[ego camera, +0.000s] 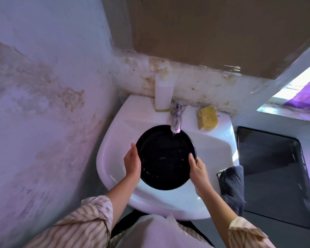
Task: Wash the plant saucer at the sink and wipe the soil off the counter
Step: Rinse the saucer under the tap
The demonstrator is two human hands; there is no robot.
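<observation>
A round black plant saucer (166, 158) is held over the white sink (115, 136), its far rim under the spout of the tap (176, 119). Water droplets glint on the saucer's inner face. My left hand (132, 162) grips the saucer's left rim. My right hand (198, 169) grips its right rim, thumb over the edge. Whether water runs from the tap is hard to tell.
A white soap bottle (164, 92) stands on the sink's back ledge left of the tap, a yellow sponge (208, 118) to its right. A dark grey cloth (233, 185) hangs over the sink's right edge. A dark counter surface (274, 169) lies to the right. A stained wall is close on the left.
</observation>
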